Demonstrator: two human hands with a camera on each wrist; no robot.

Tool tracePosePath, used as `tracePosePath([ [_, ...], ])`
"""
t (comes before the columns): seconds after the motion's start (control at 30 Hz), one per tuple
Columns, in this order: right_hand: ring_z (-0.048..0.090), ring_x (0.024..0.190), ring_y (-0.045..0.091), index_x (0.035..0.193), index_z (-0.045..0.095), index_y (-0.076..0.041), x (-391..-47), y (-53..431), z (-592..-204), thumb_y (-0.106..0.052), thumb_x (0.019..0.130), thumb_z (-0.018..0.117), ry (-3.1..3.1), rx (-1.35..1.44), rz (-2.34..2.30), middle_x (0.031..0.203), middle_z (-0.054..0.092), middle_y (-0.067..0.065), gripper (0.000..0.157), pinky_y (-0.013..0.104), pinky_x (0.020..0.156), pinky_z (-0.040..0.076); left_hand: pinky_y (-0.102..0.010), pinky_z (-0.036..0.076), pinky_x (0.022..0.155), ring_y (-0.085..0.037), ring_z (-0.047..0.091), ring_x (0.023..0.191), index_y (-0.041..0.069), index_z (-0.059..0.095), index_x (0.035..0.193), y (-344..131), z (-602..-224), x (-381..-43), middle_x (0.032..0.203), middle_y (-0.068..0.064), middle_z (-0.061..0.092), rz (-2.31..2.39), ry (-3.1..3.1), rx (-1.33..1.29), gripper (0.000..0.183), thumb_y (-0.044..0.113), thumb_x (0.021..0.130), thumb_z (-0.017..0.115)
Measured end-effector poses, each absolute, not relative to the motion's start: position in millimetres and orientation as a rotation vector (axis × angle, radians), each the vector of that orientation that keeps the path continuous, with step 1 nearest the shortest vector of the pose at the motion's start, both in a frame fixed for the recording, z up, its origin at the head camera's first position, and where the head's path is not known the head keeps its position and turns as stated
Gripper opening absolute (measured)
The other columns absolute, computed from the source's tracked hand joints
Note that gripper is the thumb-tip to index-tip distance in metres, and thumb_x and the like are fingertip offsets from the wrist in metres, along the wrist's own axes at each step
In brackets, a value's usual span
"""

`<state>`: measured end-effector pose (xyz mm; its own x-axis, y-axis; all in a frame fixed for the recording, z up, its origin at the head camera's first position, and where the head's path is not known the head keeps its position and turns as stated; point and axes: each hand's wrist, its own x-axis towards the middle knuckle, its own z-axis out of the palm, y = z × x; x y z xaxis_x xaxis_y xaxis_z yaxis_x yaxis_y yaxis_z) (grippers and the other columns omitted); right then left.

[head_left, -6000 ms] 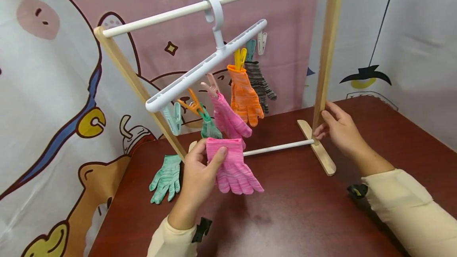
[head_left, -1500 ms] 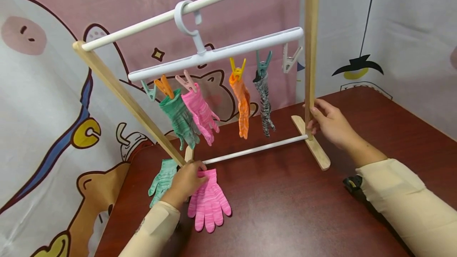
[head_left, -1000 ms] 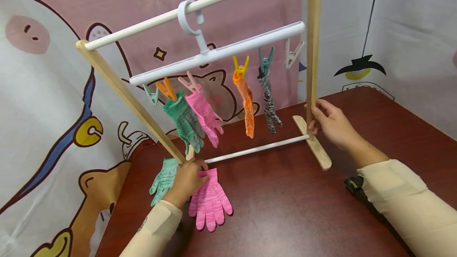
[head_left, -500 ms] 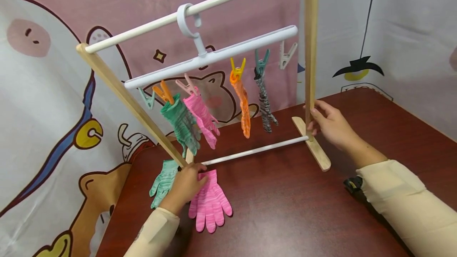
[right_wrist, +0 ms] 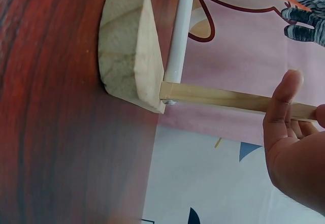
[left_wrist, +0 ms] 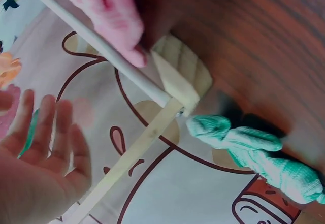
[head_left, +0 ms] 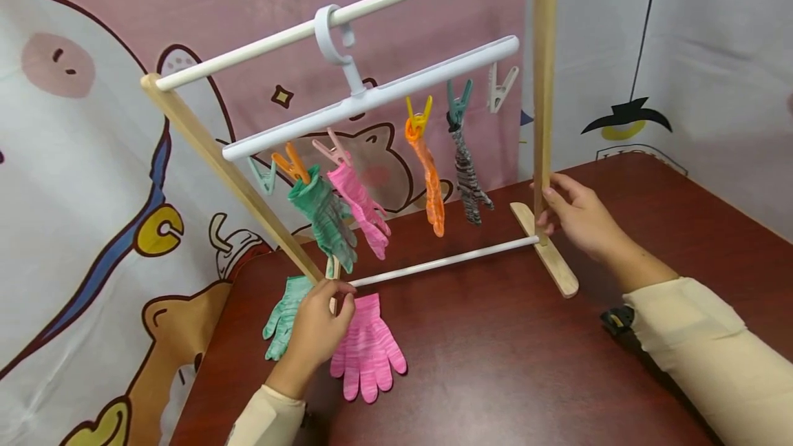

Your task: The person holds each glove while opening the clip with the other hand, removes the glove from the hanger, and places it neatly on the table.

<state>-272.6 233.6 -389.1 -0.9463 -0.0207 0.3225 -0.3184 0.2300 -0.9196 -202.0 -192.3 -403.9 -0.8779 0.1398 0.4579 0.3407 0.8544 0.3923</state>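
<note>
My right hand point(head_left: 579, 215) grips the right post point(head_left: 545, 102) of a wooden rack low down, thumb and fingers around it. Beside the foot of the left post point(head_left: 235, 181) is my left hand point(head_left: 319, 322), its fingers loosely bent and apart from the wood in the left wrist view. A pink knit glove point(head_left: 368, 353) lies flat on the table next to that hand, and a green glove point(head_left: 288, 315) lies on its other side, partly covered. From the rack's top rod a white hanger point(head_left: 372, 98) carries pegged gloves: green point(head_left: 322, 215), pink point(head_left: 359, 205), orange point(head_left: 429, 181), grey-black striped point(head_left: 467, 174).
A light-green clothespin point(head_left: 265, 174) and a white clothespin point(head_left: 500, 88) hang at the hanger's ends without gloves. A white lower rod point(head_left: 446, 261) joins the wooden feet, such as the right one point(head_left: 554, 263). The dark red table point(head_left: 495, 363) meets a cartoon-printed curtain point(head_left: 93, 157).
The pink glove, earlier in my left hand, lies on the table. Since half a second ago my left hand has turned and loosened at the left post. The hanger sways; my right hand stays put.
</note>
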Motion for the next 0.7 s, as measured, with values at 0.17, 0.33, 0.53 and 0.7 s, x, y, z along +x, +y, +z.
tracePosePath([
  [0.17, 0.059, 0.060, 0.017, 0.130, 0.043, -0.003, -273.0, 234.4, -389.5, -0.025, 0.099, 0.037, -2.257, 0.325, 1.785, 0.084, 0.057, 0.017, 0.039, 0.031, 0.053, 0.052, -0.028, 0.045, 0.066, -0.007, 0.053, 0.072, 0.021, 0.065, 0.085, -192.5, -393.6, -198.2, 0.076, 0.010, 0.056, -0.746, -2.450, -0.427, 0.007, 0.018, 0.084, 0.060],
  [0.33, 0.060, 0.061, 0.017, 0.130, 0.043, -0.003, -273.3, 233.1, -388.6, -0.025, 0.099, 0.037, -2.260, 0.336, 1.789, 0.083, 0.058, 0.015, 0.039, 0.031, 0.053, 0.052, -0.018, 0.038, 0.059, -0.007, 0.049, 0.061, 0.015, 0.064, 0.070, -199.1, -379.3, -199.2, 0.068, 0.005, 0.058, -0.850, -2.202, -0.486, 0.017, 0.005, 0.082, 0.056],
  [0.53, 0.060, 0.060, 0.017, 0.130, 0.043, -0.003, -272.2, 232.9, -386.7, -0.024, 0.099, 0.037, -2.260, 0.334, 1.767, 0.082, 0.058, 0.016, 0.038, 0.031, 0.053, 0.052, -0.014, 0.040, 0.061, -0.003, 0.051, 0.064, 0.009, 0.060, 0.064, -199.4, -362.2, -201.8, 0.066, -0.003, 0.060, -0.954, -2.067, -0.383, 0.024, 0.001, 0.086, 0.052],
  [0.7, 0.059, 0.061, 0.017, 0.130, 0.043, -0.003, -271.5, 232.9, -386.8, -0.025, 0.099, 0.037, -2.265, 0.334, 1.766, 0.083, 0.059, 0.006, 0.038, 0.031, 0.053, 0.052, -0.020, 0.040, 0.065, -0.005, 0.050, 0.070, -0.004, 0.059, 0.081, -189.8, -342.1, -200.1, 0.076, -0.010, 0.056, -1.121, -2.041, -0.260, 0.017, 0.001, 0.091, 0.047],
])
